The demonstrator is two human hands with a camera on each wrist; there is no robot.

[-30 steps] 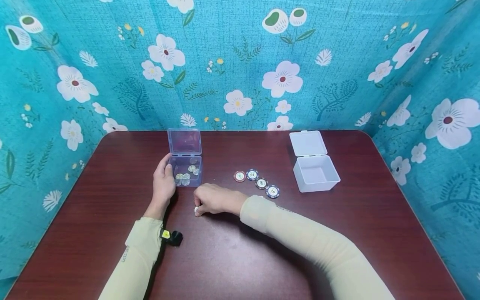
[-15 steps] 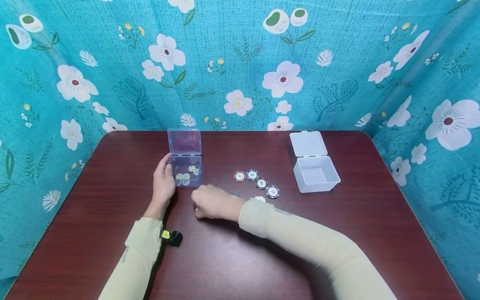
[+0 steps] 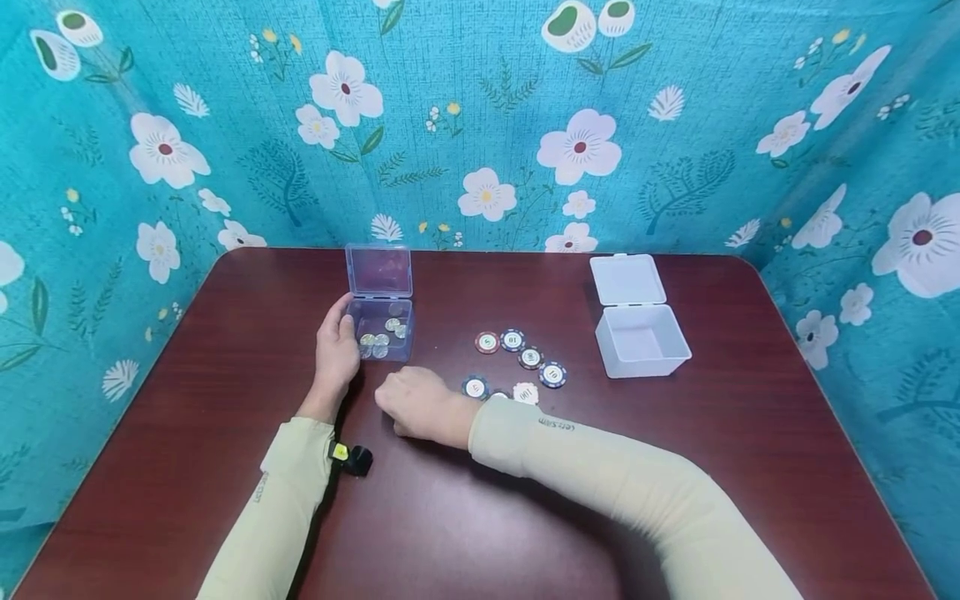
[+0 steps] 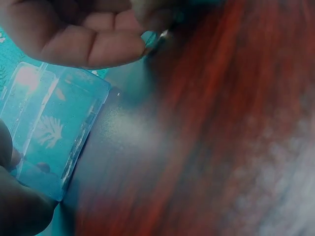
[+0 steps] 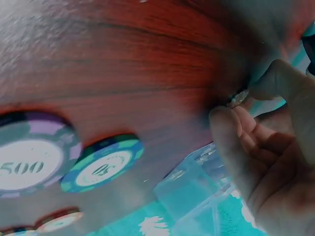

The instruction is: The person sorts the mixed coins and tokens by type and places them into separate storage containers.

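In the head view my left hand holds the left side of a small clear purple-tinted box, its thumb over the wall. The box's lid stands raised at the back, and several coins lie inside. My right hand is just in front of the box, low over the table. Between its thumb and index finger it pinches a coin, clear in the right wrist view but hidden under the hand in the head view.
Several poker chips lie right of my right hand, among them a red chip, a blue chip and a white chip. Farther right stands a white box, lid raised. A floral curtain hangs behind the dark wooden table.
The head view has shifted a little. My right hand has moved slightly left and turned over the coin, uncovering chips beside its wrist. My left hand keeps its place on the box.
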